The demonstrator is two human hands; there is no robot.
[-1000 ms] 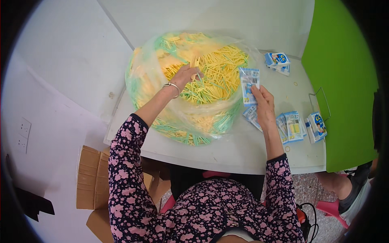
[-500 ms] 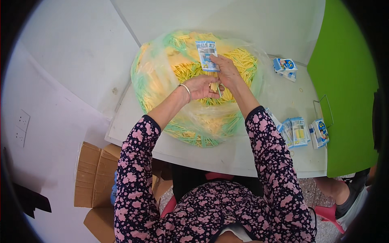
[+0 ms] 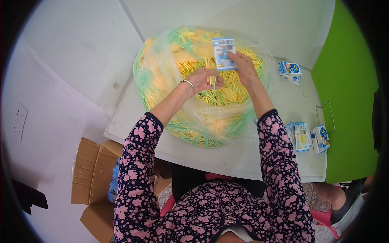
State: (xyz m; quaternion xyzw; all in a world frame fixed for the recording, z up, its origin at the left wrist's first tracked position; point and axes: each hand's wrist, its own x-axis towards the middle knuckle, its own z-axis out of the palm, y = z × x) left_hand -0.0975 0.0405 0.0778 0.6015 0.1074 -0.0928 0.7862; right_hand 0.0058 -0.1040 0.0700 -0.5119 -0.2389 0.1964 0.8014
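A large clear plastic bag, heaped with thin yellow and green sticks, sits on the table with its top folded open. Over the heap, my left hand is closed around a small bundle of sticks, mostly yellow with a longer green one hanging below. My right hand pinches a flat blue-and-white packet by its right side, thumb across the front. The packet is held upright just right of the bundle, a little apart from it. Whether anything is inside the packet cannot be made out.
Two blue-and-white packets lie at the table's right back. More packets lie stacked near the right front edge, beside a wire stand and a green panel. An opened cardboard box stands lower left. Another person's leg shows lower right.
My right hand has moved right with the packet, away from my left hand. The bundle in my left hand now stands clear of the packet's lower end.
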